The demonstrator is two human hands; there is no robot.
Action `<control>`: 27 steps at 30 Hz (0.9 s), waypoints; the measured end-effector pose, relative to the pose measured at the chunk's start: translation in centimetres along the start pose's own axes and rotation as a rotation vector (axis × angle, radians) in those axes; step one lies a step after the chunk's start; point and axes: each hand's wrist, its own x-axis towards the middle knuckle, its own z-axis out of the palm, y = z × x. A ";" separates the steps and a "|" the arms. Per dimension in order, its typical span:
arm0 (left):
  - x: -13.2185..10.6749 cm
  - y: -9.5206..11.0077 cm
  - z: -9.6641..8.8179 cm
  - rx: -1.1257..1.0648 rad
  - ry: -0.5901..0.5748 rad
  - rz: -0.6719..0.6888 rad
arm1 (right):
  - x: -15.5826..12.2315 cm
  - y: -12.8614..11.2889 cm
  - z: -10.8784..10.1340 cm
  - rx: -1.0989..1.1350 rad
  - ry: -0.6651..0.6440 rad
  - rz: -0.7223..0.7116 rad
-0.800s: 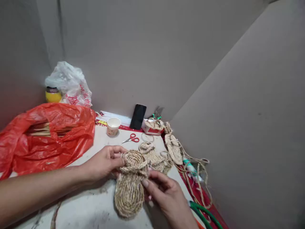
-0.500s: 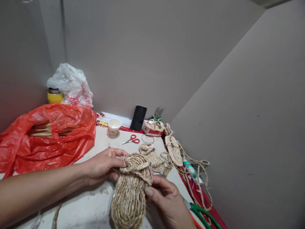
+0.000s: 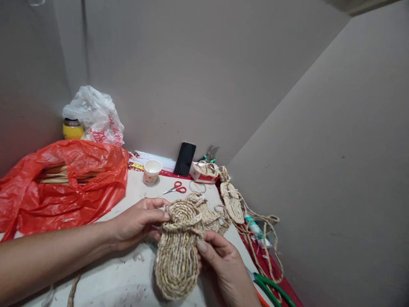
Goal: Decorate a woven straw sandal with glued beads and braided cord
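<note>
A woven straw sandal (image 3: 177,251) is held between both hands over the white table (image 3: 121,273). My left hand (image 3: 137,221) pinches its toe end and strap from the left. My right hand (image 3: 223,266) grips the sandal's right edge, thumb on top. More woven straw pieces (image 3: 209,213) and another sandal sole (image 3: 232,200) lie just behind.
A red plastic bag (image 3: 64,183) holding flat straw strips fills the left. Behind it stand a white bag (image 3: 94,115) and a yellow jar (image 3: 73,128). A paper cup (image 3: 151,170), red scissors (image 3: 177,187), a black phone (image 3: 185,158) and straw cord (image 3: 265,238) lie near the wall. Green-handled shears (image 3: 271,290) lie at the front right.
The sandal was tipped up and lowered again between my hands. My right hand slid slightly along its right edge; my left hand kept its grip on the toe end.
</note>
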 end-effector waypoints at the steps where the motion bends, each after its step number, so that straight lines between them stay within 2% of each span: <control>1: -0.1 0.2 -0.1 -0.044 -0.036 -0.009 | 0.0 -0.2 0.1 0.018 0.041 -0.006; 5: -0.4 0.4 0.0 -0.174 -0.152 -0.058 | -0.1 -1.2 0.7 0.065 0.158 -0.003; 9: -0.1 -1.4 0.8 -0.137 -0.238 -0.075 | -0.2 -1.3 1.1 0.087 0.123 -0.003; 12: 0.2 -2.6 1.3 -0.146 -0.178 -0.036 | -0.3 -0.7 1.1 0.059 0.022 0.002; 16: 0.2 -2.6 1.2 -0.150 -0.087 -0.015 | -0.3 -0.3 1.2 -0.018 -0.085 0.016; 20: 0.0 -2.2 1.4 -0.126 -0.094 -0.012 | -0.2 -0.2 1.3 -0.110 -0.051 0.058; 27: -0.5 -2.7 2.3 -0.027 -0.151 0.037 | -0.4 0.6 1.4 -0.136 -0.017 0.069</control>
